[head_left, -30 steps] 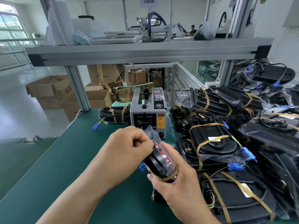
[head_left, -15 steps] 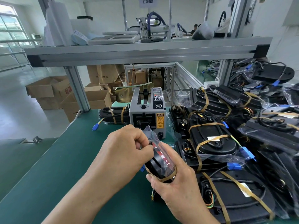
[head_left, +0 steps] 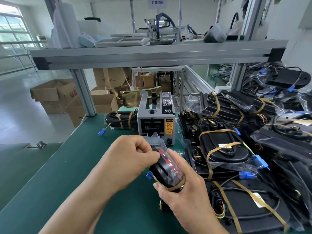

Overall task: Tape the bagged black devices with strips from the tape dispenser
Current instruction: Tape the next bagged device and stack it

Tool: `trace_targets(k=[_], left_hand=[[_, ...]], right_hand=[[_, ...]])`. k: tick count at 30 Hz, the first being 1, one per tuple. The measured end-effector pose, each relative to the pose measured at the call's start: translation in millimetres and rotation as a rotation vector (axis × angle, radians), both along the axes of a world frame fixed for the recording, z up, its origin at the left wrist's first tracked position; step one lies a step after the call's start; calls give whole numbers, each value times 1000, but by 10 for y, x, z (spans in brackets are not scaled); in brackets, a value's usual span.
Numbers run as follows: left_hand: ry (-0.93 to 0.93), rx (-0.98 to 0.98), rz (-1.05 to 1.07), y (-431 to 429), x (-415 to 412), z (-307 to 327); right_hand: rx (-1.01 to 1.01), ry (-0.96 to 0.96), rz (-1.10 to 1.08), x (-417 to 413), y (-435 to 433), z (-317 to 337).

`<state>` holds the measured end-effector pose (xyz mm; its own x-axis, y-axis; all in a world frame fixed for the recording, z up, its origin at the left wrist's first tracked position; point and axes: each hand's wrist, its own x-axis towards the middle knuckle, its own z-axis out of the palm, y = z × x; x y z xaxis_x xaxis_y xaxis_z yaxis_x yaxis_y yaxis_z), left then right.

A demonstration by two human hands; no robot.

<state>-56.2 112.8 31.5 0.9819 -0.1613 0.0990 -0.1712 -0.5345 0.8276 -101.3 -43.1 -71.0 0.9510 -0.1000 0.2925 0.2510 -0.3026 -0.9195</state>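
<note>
Right hand (head_left: 185, 198) round device (head_left: 166, 172) (bagged, black)

light: bright, daylight from window (head_left: 11, 27) | shadows: soft | edges: wide-angle bending

Top centre, hanging white sign (head_left: 157, 2): "灯罩组装". On tape dispenser (head_left: 156, 122): orange label (head_left: 169, 126) on front, headed "CAUTION", smaller lines beneath too fine to read; round black mark (head_left: 167, 110) on top, "SEMI". On brown carton (head_left: 109, 78) behind: "75" and "40 CM", middle blurred. On open carton (head_left: 50, 97) at left: red characters, not legible.
</note>
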Motion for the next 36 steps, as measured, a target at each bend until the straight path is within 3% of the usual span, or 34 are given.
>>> trace_targets(k=[6,19,28,33,36], left_hand=[[96,-186,15,-68,-9,-97],[-33,-411,206,-259,-40,-339],[26,-574,87,-191,-122,-444],[9,-580,13,-85,-26,-521],[-29,-430,31,13,118,-624]], right_hand=[[-16,-22,-8,-9,-6,25],[-15,-15,-1,12,-15,35],[67,7,23,-4,-14,76],[154,15,70,-25,-86,168],[223,20,89,-40,-164,228]])
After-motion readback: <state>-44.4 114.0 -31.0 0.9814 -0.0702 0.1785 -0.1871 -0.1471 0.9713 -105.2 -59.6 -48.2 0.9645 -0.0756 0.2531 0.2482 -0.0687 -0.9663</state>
